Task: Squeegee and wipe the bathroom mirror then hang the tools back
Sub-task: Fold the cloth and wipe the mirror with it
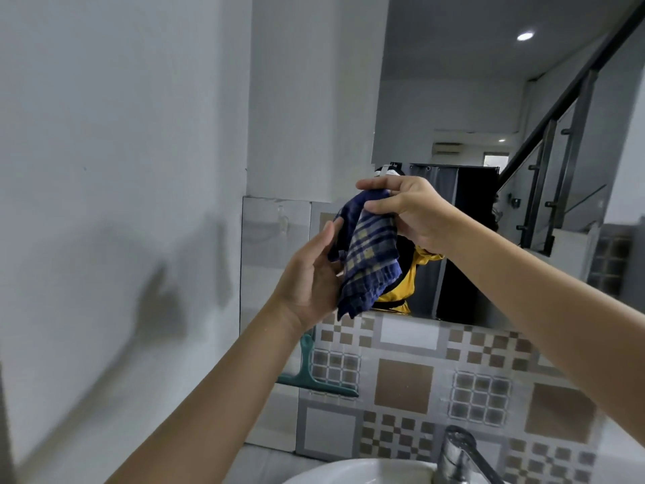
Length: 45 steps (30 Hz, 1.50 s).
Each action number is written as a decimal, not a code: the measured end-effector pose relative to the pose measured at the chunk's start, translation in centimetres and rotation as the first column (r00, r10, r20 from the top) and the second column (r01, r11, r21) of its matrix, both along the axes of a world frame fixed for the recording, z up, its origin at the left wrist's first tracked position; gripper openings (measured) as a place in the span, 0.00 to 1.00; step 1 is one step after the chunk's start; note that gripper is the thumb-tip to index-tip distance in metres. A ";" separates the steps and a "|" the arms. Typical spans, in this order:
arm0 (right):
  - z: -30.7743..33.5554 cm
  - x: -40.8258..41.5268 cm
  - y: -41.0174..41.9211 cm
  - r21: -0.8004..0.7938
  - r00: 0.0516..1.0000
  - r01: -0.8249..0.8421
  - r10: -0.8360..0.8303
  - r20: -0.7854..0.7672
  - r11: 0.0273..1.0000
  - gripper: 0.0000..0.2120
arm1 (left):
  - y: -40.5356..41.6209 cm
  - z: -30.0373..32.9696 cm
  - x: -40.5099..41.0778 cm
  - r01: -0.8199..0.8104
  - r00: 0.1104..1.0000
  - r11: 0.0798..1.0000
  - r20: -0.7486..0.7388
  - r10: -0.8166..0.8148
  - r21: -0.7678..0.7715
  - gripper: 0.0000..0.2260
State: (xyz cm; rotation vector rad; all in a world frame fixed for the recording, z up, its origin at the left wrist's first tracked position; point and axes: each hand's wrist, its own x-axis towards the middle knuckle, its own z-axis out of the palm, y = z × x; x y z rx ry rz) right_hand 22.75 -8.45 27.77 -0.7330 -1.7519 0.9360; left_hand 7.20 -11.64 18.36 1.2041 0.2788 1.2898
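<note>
Hanging from the right hand (415, 213), which pinches its top edge, a blue plaid cloth (370, 253) sits before the mirror (453, 110). Left hand (312, 277), fingers relaxed, touches the cloth's side. Green squeegee (310, 373) hangs against the patterned tiled wall (436, 372), above the sink (349, 473).

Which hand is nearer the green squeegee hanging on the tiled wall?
Left. The left hand supports the checked cloth just above the green squeegee. The right hand pinches the cloth's top, higher and farther right.
</note>
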 end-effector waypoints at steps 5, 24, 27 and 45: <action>0.2 4.2 -1.7 0.034 0.995 0.043 -0.046 0.087 0.998 0.13 | -1.2 0.9 2.6 -0.121 0.974 0.987 0.182 0.138 -0.105 0.16; -0.2 16.3 -6.4 0.436 0.988 0.006 -0.072 0.135 0.900 0.17 | -2.3 8.4 9.8 -0.567 0.533 0.495 -0.165 0.830 0.659 0.12; -0.3 17.6 -6.0 0.452 0.987 0.057 -0.117 0.107 0.890 0.16 | -1.9 9.1 11.2 -0.553 0.566 0.501 -0.141 0.813 0.666 0.10; 4.9 21.8 -3.2 0.294 0.880 0.054 0.094 -0.466 0.954 0.19 | 2.6 17.6 18.4 -0.383 0.665 0.650 -0.293 0.687 0.656 0.06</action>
